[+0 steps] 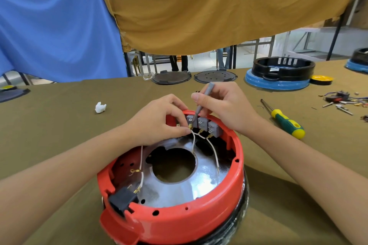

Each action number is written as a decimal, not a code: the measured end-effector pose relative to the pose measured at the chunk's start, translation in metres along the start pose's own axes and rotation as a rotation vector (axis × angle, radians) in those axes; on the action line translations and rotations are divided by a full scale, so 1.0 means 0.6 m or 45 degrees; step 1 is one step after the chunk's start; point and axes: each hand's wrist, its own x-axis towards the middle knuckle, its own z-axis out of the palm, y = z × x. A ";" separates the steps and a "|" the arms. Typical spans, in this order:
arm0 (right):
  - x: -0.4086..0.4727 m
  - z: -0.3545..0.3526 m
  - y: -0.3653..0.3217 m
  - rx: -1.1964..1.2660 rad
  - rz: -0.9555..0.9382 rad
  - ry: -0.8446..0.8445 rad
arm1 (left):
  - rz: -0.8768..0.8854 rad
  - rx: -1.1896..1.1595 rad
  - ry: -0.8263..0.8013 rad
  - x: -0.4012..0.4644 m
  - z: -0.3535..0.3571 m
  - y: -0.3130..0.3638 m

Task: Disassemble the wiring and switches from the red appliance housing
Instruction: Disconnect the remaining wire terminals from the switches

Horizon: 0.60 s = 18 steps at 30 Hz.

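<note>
The round red housing [201,211] lies open side up on the olive cloth, with a silver plate and a large hole inside. Three grey switches [205,124] sit in a row at its far rim, with white wires [212,149] running down from their brass terminals. My left hand [159,119] pinches a wire connector at the leftmost switch. My right hand [221,103] grips a thin grey tool [201,103] whose tip points down between the switches. A black socket [122,200] with more white wires sits at the near left rim.
A green-yellow screwdriver [286,122] lies right of the housing. Removed switches and wire bits [342,99] lie at the far right. A black-and-blue housing [278,73], two dark round plates [172,77] and a white crumpled scrap [100,107] also lie on the table.
</note>
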 end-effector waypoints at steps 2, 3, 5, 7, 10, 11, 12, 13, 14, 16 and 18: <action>0.002 0.000 0.003 0.037 0.035 0.007 | -0.002 -0.005 0.004 0.000 0.000 0.001; 0.003 0.000 0.003 0.046 0.049 0.010 | -0.002 -0.005 0.003 0.000 0.000 0.001; 0.004 0.000 0.005 0.060 0.084 0.015 | -0.002 -0.003 0.000 0.000 0.000 0.001; 0.004 0.000 0.007 0.083 0.123 0.013 | -0.001 -0.004 -0.006 0.000 -0.001 0.001; 0.002 0.002 0.007 0.102 0.163 -0.005 | 0.004 -0.013 -0.010 -0.002 -0.001 0.001; 0.002 0.002 0.008 0.103 0.172 -0.011 | 0.007 -0.019 -0.007 -0.002 -0.001 0.001; 0.002 0.002 0.008 0.104 0.182 -0.021 | 0.011 -0.025 -0.005 -0.002 0.000 0.001; 0.002 0.002 0.009 0.107 0.195 -0.031 | 0.012 -0.029 -0.004 -0.002 0.000 0.001; 0.002 0.002 0.009 0.114 0.209 -0.040 | 0.012 -0.032 -0.004 -0.002 0.000 0.001; 0.001 0.003 0.009 0.127 0.225 -0.045 | 0.008 -0.044 -0.004 -0.001 -0.001 -0.001; 0.000 0.003 0.008 0.136 0.212 -0.032 | 0.004 -0.069 -0.010 -0.001 -0.002 -0.004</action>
